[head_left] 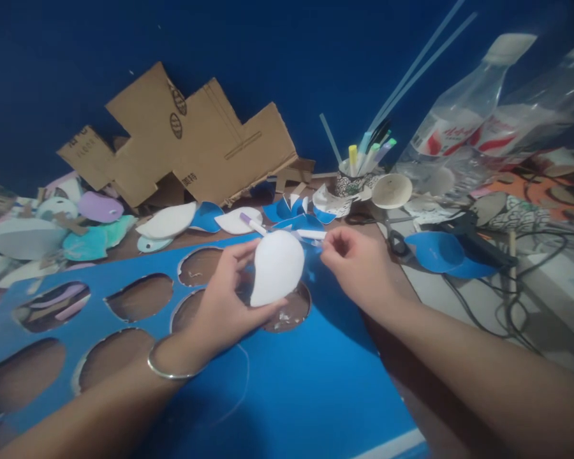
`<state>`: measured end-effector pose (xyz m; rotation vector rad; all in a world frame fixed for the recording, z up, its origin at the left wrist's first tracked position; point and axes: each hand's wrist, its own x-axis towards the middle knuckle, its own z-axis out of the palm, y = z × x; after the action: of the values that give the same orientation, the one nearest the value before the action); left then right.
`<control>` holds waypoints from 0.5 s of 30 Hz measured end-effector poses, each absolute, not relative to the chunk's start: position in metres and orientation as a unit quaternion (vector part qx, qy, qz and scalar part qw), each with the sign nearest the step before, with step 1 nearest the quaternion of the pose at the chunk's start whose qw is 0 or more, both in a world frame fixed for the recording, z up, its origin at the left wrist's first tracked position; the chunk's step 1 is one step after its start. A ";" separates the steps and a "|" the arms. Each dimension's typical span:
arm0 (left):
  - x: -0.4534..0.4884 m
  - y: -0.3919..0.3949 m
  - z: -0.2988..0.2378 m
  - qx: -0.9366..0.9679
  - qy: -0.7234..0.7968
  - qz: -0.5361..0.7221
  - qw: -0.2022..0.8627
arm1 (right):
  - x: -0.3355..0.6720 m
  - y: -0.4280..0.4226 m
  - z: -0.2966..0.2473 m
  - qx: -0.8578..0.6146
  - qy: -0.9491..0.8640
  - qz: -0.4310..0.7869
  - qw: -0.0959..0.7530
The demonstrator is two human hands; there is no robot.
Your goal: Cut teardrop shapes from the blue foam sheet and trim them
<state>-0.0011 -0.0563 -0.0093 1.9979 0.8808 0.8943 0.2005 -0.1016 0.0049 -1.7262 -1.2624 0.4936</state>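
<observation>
My left hand [229, 287] holds a white teardrop-shaped cutout [278, 268] upright, its thumb at the lower edge and its fingers behind the left side. To the right, my right hand [356, 261] has thumb and forefinger pinched together at the end of a white marker [312, 234]. The marker's other end passes behind the cutout. Another white marker with a purple end [252, 223] shows just above my left fingertips. Below both hands lies a blue board [296, 382] with several leaf-shaped holes cut through it and a faint drawn outline.
Behind stand cut brown cardboard [196, 140] and a patterned cup [349, 185] of markers. White leaf shapes [167, 221] and blue scraps [296, 220] lie along the back. At right are plastic bottles [459, 115], scissors [397, 242], a black tool [478, 242] and cables [516, 319].
</observation>
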 end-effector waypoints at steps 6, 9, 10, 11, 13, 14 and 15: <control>0.003 -0.049 -0.003 0.712 0.332 0.401 0.472 | 0.197 -0.109 0.014 -0.674 -0.550 0.203 0.449; 0.002 -0.048 -0.004 0.689 0.332 0.409 0.498 | 0.192 -0.115 0.022 -0.681 -0.587 0.189 0.394; 0.002 -0.048 -0.004 0.683 0.332 0.410 0.506 | 0.191 -0.116 0.024 -0.686 -0.589 0.175 0.389; 0.001 -0.048 -0.005 0.678 0.332 0.410 0.512 | 0.190 -0.116 0.025 -0.688 -0.588 0.160 0.395; 0.001 -0.049 -0.005 0.669 0.338 0.411 0.519 | 0.191 -0.117 0.024 -0.677 -0.587 0.143 0.420; 0.002 -0.049 -0.005 0.666 0.342 0.410 0.521 | 0.192 -0.118 0.022 -0.669 -0.590 0.151 0.427; 0.002 -0.049 -0.005 0.666 0.345 0.409 0.520 | 0.193 -0.118 0.020 -0.659 -0.595 0.168 0.428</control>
<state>0.0017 -0.0494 -0.0049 1.5957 0.8273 0.9803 0.1932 -0.1185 0.0200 -1.6457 -1.4862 0.4205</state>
